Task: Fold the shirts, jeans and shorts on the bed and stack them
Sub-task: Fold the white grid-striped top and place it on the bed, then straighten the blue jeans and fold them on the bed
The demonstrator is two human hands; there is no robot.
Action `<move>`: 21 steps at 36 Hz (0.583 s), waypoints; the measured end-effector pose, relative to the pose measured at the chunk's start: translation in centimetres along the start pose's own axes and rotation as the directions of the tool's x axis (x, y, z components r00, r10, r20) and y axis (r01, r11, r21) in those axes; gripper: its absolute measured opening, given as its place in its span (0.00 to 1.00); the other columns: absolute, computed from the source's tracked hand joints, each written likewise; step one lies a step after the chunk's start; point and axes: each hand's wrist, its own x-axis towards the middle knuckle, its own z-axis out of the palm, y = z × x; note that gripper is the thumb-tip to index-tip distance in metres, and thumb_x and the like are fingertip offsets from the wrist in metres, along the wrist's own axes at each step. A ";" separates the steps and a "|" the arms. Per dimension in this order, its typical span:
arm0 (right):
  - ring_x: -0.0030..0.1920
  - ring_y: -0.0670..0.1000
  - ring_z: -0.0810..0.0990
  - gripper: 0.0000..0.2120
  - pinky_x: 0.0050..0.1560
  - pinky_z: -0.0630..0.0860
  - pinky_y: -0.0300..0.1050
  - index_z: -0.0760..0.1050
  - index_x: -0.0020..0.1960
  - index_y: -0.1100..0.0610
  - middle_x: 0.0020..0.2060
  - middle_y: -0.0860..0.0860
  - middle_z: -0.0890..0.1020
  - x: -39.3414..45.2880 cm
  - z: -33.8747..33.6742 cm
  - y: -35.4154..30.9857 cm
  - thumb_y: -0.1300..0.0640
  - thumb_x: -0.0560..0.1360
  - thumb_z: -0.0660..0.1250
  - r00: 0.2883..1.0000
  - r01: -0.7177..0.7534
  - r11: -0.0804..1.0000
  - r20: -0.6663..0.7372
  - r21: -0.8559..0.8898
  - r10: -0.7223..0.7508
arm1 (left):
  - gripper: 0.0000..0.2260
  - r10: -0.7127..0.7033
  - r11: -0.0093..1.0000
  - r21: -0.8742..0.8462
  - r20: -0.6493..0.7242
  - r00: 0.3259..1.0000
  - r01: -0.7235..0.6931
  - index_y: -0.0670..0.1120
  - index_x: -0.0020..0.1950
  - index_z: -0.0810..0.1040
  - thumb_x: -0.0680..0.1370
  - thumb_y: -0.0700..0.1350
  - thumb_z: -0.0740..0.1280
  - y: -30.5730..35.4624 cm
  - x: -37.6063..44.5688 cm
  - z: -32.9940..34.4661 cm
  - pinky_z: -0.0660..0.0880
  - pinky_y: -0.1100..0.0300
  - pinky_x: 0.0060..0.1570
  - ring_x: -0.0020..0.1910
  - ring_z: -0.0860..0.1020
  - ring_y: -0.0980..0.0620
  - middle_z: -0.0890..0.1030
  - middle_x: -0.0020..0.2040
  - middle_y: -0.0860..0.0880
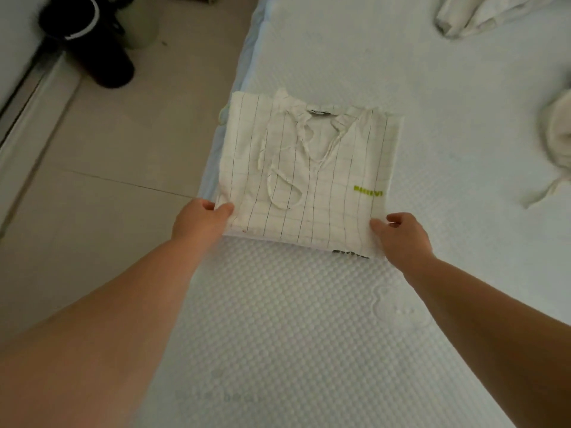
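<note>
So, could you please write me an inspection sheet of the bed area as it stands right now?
Surface: white quilted mattress, bare near the camera.
Job's things: folded checked shirt, collar away from the camera, lying at the mattress's left edge; no stack seen.
Clutter: crumpled pale garment at the top right; another cream garment at the right edge, both unfolded.
Grippers: left hand pinches the shirt's near-left corner; right hand holds the near-right corner, fingers curled.
Cables: nothing seen.
Surroundings: tiled floor on the left, with a black object too blurred to identify.
</note>
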 end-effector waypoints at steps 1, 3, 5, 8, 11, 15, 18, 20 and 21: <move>0.38 0.44 0.74 0.23 0.30 0.67 0.38 0.67 0.67 0.55 0.40 0.41 0.72 -0.5 -0.5 0.6 0.47 0.76 0.63 1.000 -0.003 1.000 0.007 -0.024 0.003 | 0.12 -0.012 1.000 -0.008 -0.017 1.000 0.012 0.46 0.50 0.76 0.75 0.54 0.66 -0.2 -0.5 0.0 0.67 0.58 0.39 0.40 0.75 0.49 0.77 0.43 0.49; 0.37 0.43 0.75 0.22 0.28 0.66 0.37 0.67 0.67 0.54 0.40 0.41 0.73 -1.6 -1.5 2.1 0.46 0.76 0.63 1.000 -0.015 0.998 0.027 -0.061 0.017 | 0.16 -0.049 0.998 -0.041 -0.061 0.997 0.047 0.44 0.56 0.76 0.74 0.52 0.67 -0.8 -1.9 -0.1 0.67 0.57 0.42 0.47 0.77 0.44 0.79 0.50 0.45; 0.37 0.44 0.75 0.21 0.28 0.66 0.37 0.69 0.66 0.54 0.41 0.43 0.75 -3.0 -3.0 3.8 0.46 0.76 0.63 0.998 -0.038 0.995 0.048 -0.094 0.043 | 0.20 -0.082 0.996 -0.055 -0.124 0.989 0.075 0.43 0.63 0.72 0.74 0.50 0.68 -1.2 -4.4 -0.2 0.67 0.56 0.43 0.52 0.76 0.42 0.78 0.57 0.43; 0.39 0.42 0.74 0.19 0.31 0.65 0.37 0.71 0.64 0.53 0.43 0.44 0.76 -5.1 -6.0 6.7 0.46 0.77 0.63 0.992 -0.081 0.987 0.084 -0.142 0.093 | 0.19 -0.004 1.000 -0.009 -0.220 0.976 0.002 0.43 0.62 0.72 0.73 0.46 0.69 -1.2 -9.3 0.6 0.66 0.56 0.46 0.52 0.75 0.43 0.77 0.56 0.44; 0.41 0.43 0.73 0.17 0.32 0.63 0.34 0.72 0.63 0.53 0.46 0.45 0.75 -6.8 -9.4 9.7 0.48 0.77 0.64 0.986 -0.108 0.977 0.109 -0.185 0.130 | 0.13 0.090 0.996 0.027 -0.014 0.996 -0.089 0.46 0.57 0.75 0.74 0.45 0.67 0.4 -14.7 3.7 0.65 0.59 0.45 0.46 0.73 0.50 0.77 0.50 0.49; 0.39 0.40 0.73 0.14 0.30 0.64 0.33 0.74 0.60 0.52 0.44 0.43 0.75 -7.6 -13.8 13.9 0.49 0.77 0.64 0.978 -0.135 0.968 0.131 -0.210 0.164 | 0.06 0.201 0.970 0.064 0.321 0.925 -0.233 0.52 0.50 0.76 0.74 0.48 0.66 3.9 -20.9 10.3 0.65 0.63 0.41 0.43 0.75 0.55 0.77 0.43 0.55; 0.38 0.39 0.73 0.14 0.30 0.64 0.33 0.74 0.60 0.52 0.46 0.44 0.76 -6.9 -16.9 17.3 0.49 0.77 0.63 0.976 -0.153 0.969 0.122 -0.192 0.178 | 0.07 0.288 0.935 0.074 0.415 0.863 -0.347 0.52 0.52 0.77 0.74 0.49 0.66 7.2 -24.0 15.7 0.67 0.63 0.46 0.46 0.75 0.55 0.74 0.44 0.57; 0.38 0.39 0.72 0.13 0.31 0.65 0.33 0.74 0.60 0.51 0.47 0.44 0.76 -5.9 -18.8 19.6 0.49 0.77 0.63 0.976 -0.161 0.972 0.117 -0.170 0.183 | 0.08 0.330 0.908 0.095 0.437 0.837 -0.407 0.51 0.53 0.77 0.75 0.48 0.66 9.5 -25.3 19.3 0.68 0.62 0.50 0.50 0.75 0.54 0.74 0.46 0.56; 0.39 0.39 0.73 0.12 0.31 0.65 0.34 0.75 0.59 0.51 0.47 0.45 0.77 -5.3 -19.7 20.8 0.50 0.77 0.63 0.977 -0.159 0.975 0.113 -0.157 0.178 | 0.10 0.344 0.895 0.112 0.441 0.829 -0.431 0.51 0.55 0.77 0.75 0.48 0.65 10.6 -25.8 21.1 0.68 0.62 0.51 0.53 0.75 0.53 0.75 0.49 0.54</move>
